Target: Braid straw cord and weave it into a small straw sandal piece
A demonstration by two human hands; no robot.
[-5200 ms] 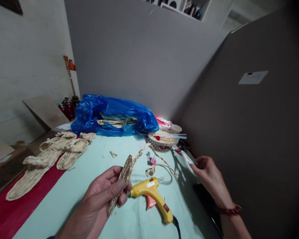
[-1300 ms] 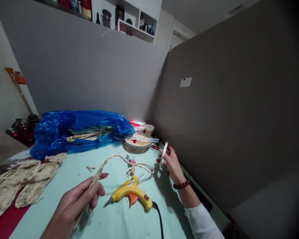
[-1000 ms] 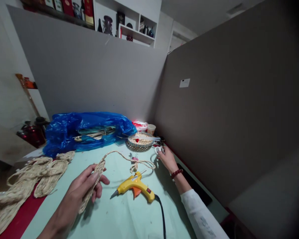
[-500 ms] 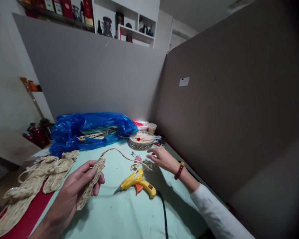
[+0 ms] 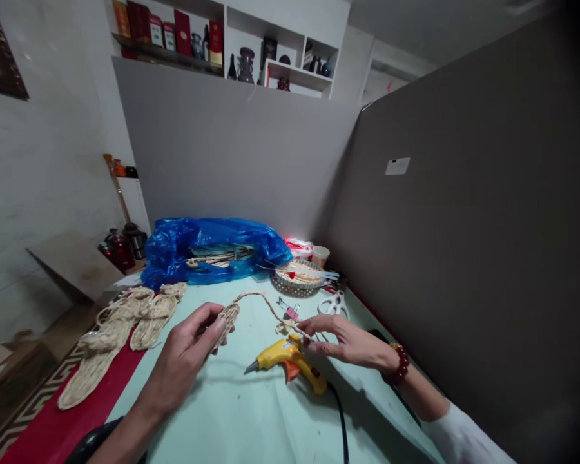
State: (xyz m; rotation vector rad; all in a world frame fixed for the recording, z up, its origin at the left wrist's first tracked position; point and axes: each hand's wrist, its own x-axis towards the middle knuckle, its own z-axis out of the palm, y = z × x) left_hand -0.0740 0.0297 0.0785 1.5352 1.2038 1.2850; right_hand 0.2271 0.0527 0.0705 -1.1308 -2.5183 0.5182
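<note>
My left hand (image 5: 186,348) is closed round a small woven straw piece (image 5: 230,317), holding it tilted above the table. From its top a twisted straw cord (image 5: 254,294) arcs over to the right. My right hand (image 5: 350,341) has its thumb and fingertips about the cord's far end, which runs between them; the fingers partly hide the tip. Below that hand lies a yellow glue gun (image 5: 278,354) with an orange trigger, nozzle pointing left. A pink binder clip (image 5: 292,313) and some straw scraps (image 5: 285,326) are just behind the gun.
White-handled scissors (image 5: 336,305) lie behind my right hand. At the back are a round basket (image 5: 297,291), a paper cup (image 5: 321,255) and a blue plastic bag (image 5: 171,248) of straw. Woven straw sandals (image 5: 101,370) rest on red cloth (image 5: 89,409) at left. A grey partition (image 5: 464,212) stands at right.
My right hand has come down to the loose end of the straw cord, its fingers drawing together about it. The view has turned left, and the scissors now show more fully.
</note>
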